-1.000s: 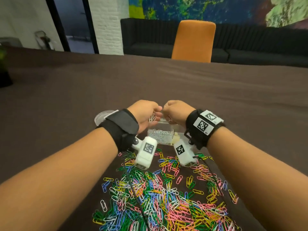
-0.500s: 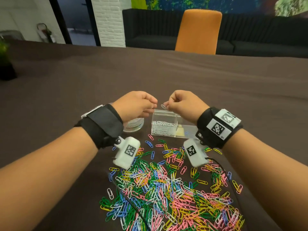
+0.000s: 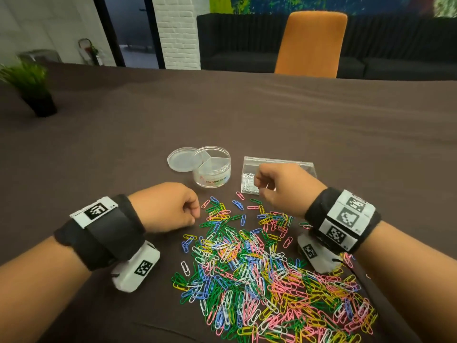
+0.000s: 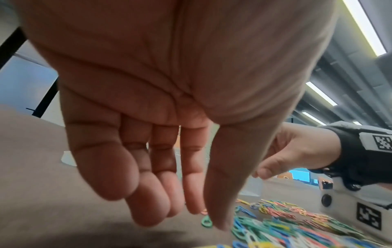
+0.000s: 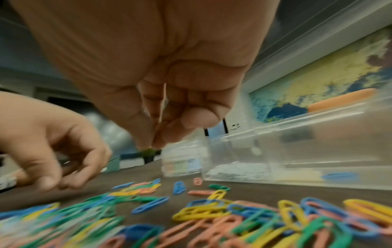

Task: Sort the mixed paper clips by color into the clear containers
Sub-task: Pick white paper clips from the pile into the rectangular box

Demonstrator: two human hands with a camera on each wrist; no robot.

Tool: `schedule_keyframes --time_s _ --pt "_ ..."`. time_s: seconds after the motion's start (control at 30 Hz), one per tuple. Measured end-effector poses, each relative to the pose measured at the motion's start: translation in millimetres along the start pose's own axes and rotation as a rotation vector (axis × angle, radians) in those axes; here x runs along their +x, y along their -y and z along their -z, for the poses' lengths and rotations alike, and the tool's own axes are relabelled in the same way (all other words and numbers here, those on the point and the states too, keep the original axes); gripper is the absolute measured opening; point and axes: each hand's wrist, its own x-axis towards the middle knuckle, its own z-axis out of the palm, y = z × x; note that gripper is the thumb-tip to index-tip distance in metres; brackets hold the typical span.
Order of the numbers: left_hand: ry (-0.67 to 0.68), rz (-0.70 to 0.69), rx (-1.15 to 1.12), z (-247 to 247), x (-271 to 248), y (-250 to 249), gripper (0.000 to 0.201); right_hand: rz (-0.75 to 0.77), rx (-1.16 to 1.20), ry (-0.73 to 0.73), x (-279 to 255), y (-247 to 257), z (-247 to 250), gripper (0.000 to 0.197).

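A heap of mixed coloured paper clips point(image 3: 259, 268) lies on the brown table in front of me. Behind it stands a clear rectangular box point(image 3: 284, 160) with white clips point(image 3: 248, 183) in its left compartment. A clear round container point(image 3: 215, 169) stands left of the box, its lid point(image 3: 181, 159) beside it. My right hand point(image 3: 258, 186) hovers at the box's front edge. Its thumb and fingertips are pinched together point(image 5: 153, 142) and no clip shows between them. My left hand point(image 3: 195, 214) hangs at the heap's far left edge, fingers relaxed and holding nothing point(image 4: 207, 218).
The box point(image 5: 297, 151) also holds yellow clips point(image 5: 297, 176) and a blue clip point(image 5: 339, 176) in further compartments. A potted plant point(image 3: 34, 87) stands at the table's far left. An orange chair point(image 3: 311, 43) is at the far side.
Both hands have drawn back from above the box towards me. The left has dropped to the heap's left edge. The white clip pinched by the right hand is no longer visible.
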Motion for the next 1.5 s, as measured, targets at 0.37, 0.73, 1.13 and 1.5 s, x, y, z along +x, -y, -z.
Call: schedule_keyframes --time_s 0.37,0.73,1.13,1.5 --pt "0.006 -0.030 0.243 -25 -3 -23 0.033 0.035 -0.360 0.454 3 56 -37 0.018" --pt "-0.077 0.070 0.251 -29 -1 -24 0.010 0.090 -0.401 0.484 8 53 -40 0.059" --pt "-0.080 0.075 0.069 -29 0 -17 0.025 0.000 -0.423 0.377 19 39 -44 0.052" --pt "0.035 0.101 -0.657 -20 -6 -1 0.026 0.031 -0.488 0.475 69 64 -49 0.031"
